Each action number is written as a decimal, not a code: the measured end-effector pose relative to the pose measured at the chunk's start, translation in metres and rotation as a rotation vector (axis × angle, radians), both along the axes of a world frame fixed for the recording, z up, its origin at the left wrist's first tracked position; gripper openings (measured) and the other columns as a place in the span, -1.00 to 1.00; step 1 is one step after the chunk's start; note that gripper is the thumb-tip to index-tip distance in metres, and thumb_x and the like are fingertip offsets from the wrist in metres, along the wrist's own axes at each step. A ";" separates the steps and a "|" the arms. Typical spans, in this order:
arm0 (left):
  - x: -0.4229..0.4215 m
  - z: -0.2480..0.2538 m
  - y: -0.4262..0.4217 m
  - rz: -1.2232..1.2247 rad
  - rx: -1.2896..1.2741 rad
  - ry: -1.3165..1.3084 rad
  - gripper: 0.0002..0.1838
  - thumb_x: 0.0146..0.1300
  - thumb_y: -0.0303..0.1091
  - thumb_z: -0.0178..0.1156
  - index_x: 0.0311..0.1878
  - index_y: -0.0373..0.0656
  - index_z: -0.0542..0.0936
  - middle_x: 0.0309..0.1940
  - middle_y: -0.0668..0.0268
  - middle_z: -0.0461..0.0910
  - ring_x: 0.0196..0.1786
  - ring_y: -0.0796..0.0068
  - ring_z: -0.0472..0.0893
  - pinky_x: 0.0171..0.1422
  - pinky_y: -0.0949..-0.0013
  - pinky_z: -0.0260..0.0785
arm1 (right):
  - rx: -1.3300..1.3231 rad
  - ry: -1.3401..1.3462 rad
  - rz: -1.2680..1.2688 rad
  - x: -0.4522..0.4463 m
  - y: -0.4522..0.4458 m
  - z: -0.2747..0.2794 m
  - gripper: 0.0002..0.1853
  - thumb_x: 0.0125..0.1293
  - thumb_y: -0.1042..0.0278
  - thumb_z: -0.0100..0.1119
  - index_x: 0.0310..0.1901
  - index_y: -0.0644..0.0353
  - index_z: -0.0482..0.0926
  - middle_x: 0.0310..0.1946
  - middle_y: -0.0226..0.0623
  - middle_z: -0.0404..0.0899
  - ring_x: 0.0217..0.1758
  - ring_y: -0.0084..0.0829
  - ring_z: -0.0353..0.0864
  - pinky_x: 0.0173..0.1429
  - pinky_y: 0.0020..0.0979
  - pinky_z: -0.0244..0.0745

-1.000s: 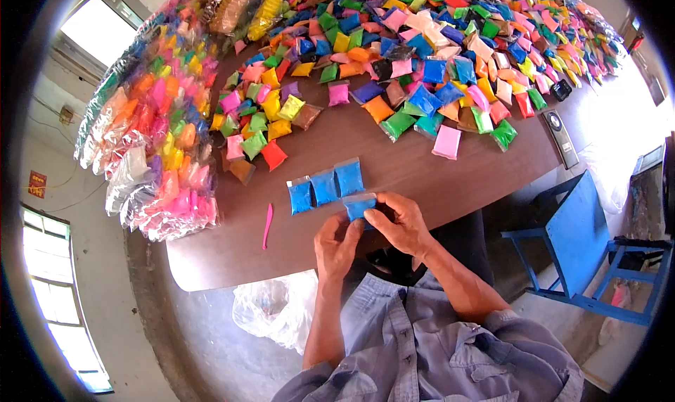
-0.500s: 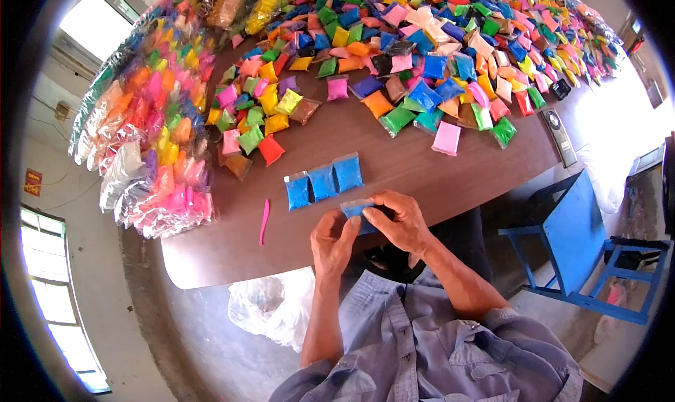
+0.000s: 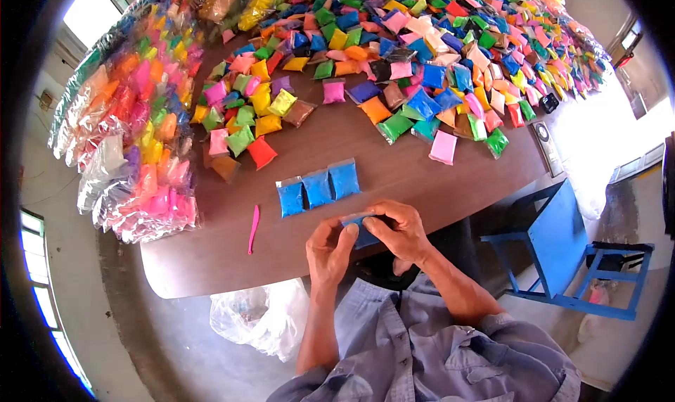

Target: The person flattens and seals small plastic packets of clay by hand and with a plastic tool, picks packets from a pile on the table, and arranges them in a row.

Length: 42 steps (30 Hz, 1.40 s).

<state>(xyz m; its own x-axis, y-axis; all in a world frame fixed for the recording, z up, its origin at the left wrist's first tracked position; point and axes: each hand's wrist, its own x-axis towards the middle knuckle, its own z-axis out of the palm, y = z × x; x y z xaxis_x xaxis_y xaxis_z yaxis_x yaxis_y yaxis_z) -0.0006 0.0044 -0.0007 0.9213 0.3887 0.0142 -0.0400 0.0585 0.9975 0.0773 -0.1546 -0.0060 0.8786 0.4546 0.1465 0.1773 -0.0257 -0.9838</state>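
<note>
Between my two hands, over the table's front edge, is a small blue packet, partly covered by fingers. My left hand pinches its left side with the thumb on top. On its right side my right hand is closed, thumb and fingers pressed on the upper edge. Just beyond lie three blue packets in a row, touching or nearly so: a left one, a middle one and a right one. A pink plastic tool lies to their left.
A large heap of coloured packets covers the back of the brown table. Clear bags of coloured packets are stacked at the left. A blue stool stands right of the table, and a white plastic bag lies below its front edge.
The view has shifted, so the table's things appear further left. Both hands still hold the blue packet, which now sits lower and more tilted between the fingers.
</note>
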 end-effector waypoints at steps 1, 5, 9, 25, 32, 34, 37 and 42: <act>0.001 0.008 -0.003 0.018 -0.043 0.004 -0.81 0.52 -0.36 0.33 0.00 -0.31 0.74 -0.29 0.48 0.66 -0.21 0.70 0.52 -0.11 0.52 0.36 | 0.011 -0.033 -0.018 0.000 0.000 -0.003 -0.82 0.44 0.36 0.37 -0.04 0.27 0.74 -0.21 -0.33 0.72 -0.23 -0.57 0.63 -0.20 -0.43 0.54; -0.001 -0.003 0.004 0.014 -0.007 -0.001 -0.81 0.54 -0.35 0.31 -0.03 -0.30 0.75 -0.30 0.50 0.65 -0.21 0.69 0.50 -0.13 0.50 0.36 | -0.042 -0.043 -0.019 -0.002 0.002 0.005 -0.81 0.47 0.37 0.35 -0.02 0.29 0.74 -0.20 -0.32 0.72 -0.22 -0.60 0.63 -0.17 -0.48 0.54; 0.000 -0.003 0.006 0.014 0.143 -0.063 -0.87 0.49 -0.47 0.33 -0.04 -0.34 0.72 -0.33 0.40 0.63 -0.25 0.67 0.51 -0.16 0.49 0.40 | -0.114 -0.059 -0.044 -0.005 0.003 0.003 -0.86 0.47 0.49 0.33 -0.01 0.29 0.74 -0.19 -0.39 0.73 -0.22 -0.64 0.57 -0.14 -0.51 0.49; 0.003 -0.005 0.006 0.018 0.178 -0.115 -0.82 0.40 -0.39 0.42 -0.17 -0.34 0.67 -0.38 0.25 0.66 -0.29 0.54 0.56 -0.21 0.33 0.45 | -0.079 0.009 -0.161 -0.009 0.014 0.002 -0.84 0.53 0.39 0.30 -0.07 0.32 0.73 -0.31 -0.55 0.63 -0.28 -0.75 0.47 -0.24 -0.57 0.38; 0.002 -0.008 0.006 -0.005 0.292 -0.116 -0.78 0.37 -0.36 0.44 -0.07 -0.29 0.67 -0.33 -0.02 0.69 -0.33 0.06 0.68 -0.24 0.15 0.51 | -0.190 -0.067 -0.276 -0.009 0.012 -0.005 -0.80 0.54 0.35 0.30 -0.15 0.34 0.74 -0.40 -0.58 0.59 -0.34 -0.73 0.44 -0.30 -0.53 0.36; 0.002 -0.006 0.008 -0.028 0.283 -0.070 -0.76 0.38 -0.32 0.44 -0.05 -0.26 0.67 -0.26 -0.07 0.71 -0.24 -0.15 0.73 -0.18 0.05 0.54 | -0.092 0.010 -0.227 -0.011 0.015 -0.004 -0.80 0.54 0.34 0.29 -0.14 0.33 0.73 -0.42 -0.59 0.55 -0.34 -0.73 0.41 -0.30 -0.52 0.33; 0.003 -0.005 0.009 -0.009 0.242 -0.078 -0.76 0.38 -0.32 0.44 -0.02 -0.25 0.68 -0.29 -0.07 0.71 -0.27 -0.12 0.74 -0.21 0.05 0.54 | -0.139 -0.038 -0.246 -0.012 0.019 0.004 -0.80 0.55 0.33 0.29 -0.14 0.32 0.71 -0.42 -0.61 0.52 -0.33 -0.74 0.39 -0.29 -0.51 0.32; 0.002 0.002 0.010 -0.064 0.306 -0.085 -0.70 0.36 -0.31 0.45 0.06 -0.24 0.69 -0.27 -0.07 0.73 -0.26 -0.11 0.76 -0.21 0.06 0.57 | -0.199 -0.085 -0.294 -0.008 0.018 0.005 -0.78 0.56 0.31 0.27 -0.21 0.31 0.66 -0.40 -0.62 0.51 -0.32 -0.75 0.38 -0.28 -0.52 0.31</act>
